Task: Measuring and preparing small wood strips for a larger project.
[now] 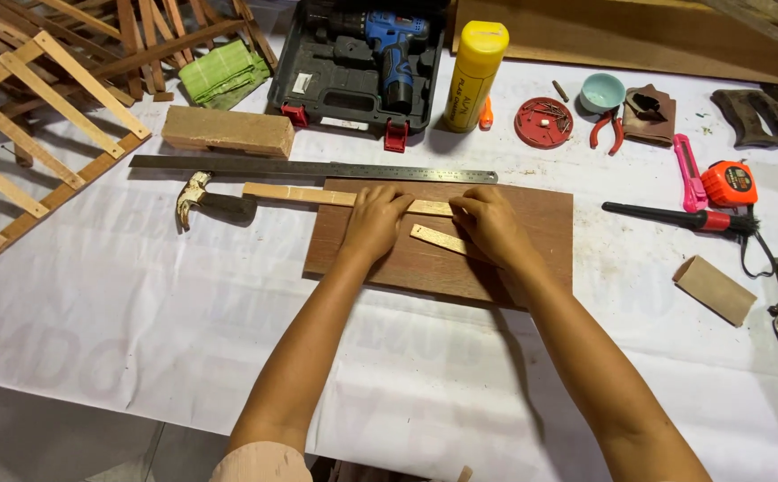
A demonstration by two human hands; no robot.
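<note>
While both hands press flat on the brown board (532,223), I see my left hand (376,221) resting palm down, fingers curled loosely, on the long pale wooden strip (295,194), which runs leftward past the board's edge. My right hand (489,223) lies beside it, fingertips on the same strip and palm over the short pale strip (434,238) angled beneath it; neither hand grips. Just left of the left hand lies a claw hammer (206,202); just beyond both hands, a steel ruler (309,168). Farther ahead stand a yellow bottle (474,76) and a cased drill (389,49). Well right of the right hand sits an orange tape measure (728,184).
</note>
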